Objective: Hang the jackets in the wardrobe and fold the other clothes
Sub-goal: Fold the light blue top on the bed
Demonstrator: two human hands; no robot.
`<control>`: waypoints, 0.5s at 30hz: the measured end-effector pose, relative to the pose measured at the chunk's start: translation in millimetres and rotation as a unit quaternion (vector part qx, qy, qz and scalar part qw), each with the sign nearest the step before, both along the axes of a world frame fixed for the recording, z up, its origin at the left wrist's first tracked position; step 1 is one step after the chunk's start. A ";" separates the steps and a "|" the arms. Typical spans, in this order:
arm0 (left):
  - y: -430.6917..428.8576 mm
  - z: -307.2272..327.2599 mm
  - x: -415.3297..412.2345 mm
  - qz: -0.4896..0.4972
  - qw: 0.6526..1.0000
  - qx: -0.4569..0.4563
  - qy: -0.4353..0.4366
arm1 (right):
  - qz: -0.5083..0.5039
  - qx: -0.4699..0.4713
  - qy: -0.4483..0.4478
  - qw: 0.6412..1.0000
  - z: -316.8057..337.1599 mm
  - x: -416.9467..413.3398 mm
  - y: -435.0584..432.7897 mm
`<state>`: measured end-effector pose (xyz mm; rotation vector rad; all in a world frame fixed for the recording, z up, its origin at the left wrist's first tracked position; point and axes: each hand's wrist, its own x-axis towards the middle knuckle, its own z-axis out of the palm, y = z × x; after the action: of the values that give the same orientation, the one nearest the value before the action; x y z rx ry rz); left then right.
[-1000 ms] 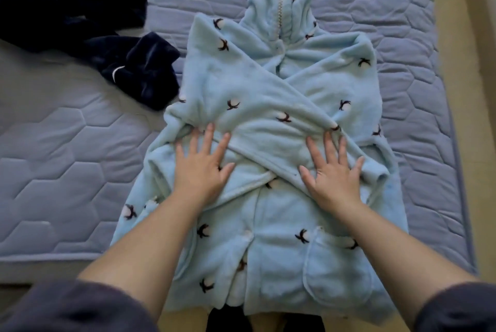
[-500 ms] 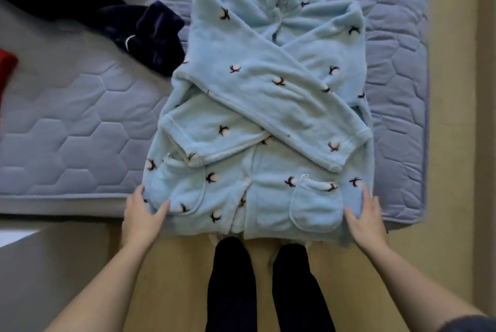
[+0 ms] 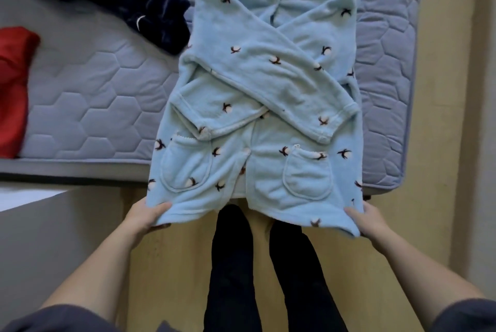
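A blue-grey mattress quilted in hexagons (image 3: 88, 106) is seen across the upper view, and a yellowish wooden floor (image 3: 171, 264) is laid below its edge. A pale grey flat surface (image 3: 40, 237) is seen at the lower left, near the mattress.

The robe (image 3: 257, 106) is running out of view at twelve o'clock, the red cloth (image 3: 13, 85) at nine. The robe is also hiding the fingers of my left hand (image 3: 145, 215) and right hand (image 3: 371, 220).

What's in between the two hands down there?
In the head view, the hem of the light blue robe spans from the left hand to the right hand, each pinching a corner. Just below it stand the person's black-clad legs.
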<state>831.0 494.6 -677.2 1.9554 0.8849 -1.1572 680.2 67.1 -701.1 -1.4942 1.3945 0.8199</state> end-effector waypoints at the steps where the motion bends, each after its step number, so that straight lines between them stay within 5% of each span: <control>1: 0.7 11.3 -2.2 0.026 0.999 -0.014 0.015 | -0.007 0.010 0.009 1.000 13.4 -6.7 -2.2; 8: 8.4 100.8 6.2 0.106 0.987 -0.072 0.101 | -0.120 0.061 0.014 0.991 114.9 -6.3 -29.6; 15: -81.9 175.7 150.5 0.228 0.940 -0.238 -0.093 | -0.292 0.073 -0.193 0.934 183.5 164.9 -70.7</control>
<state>981.5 412.8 -501.5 1.3464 0.8082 -0.8016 845.1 -3.6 -517.6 -0.9695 1.3344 0.2309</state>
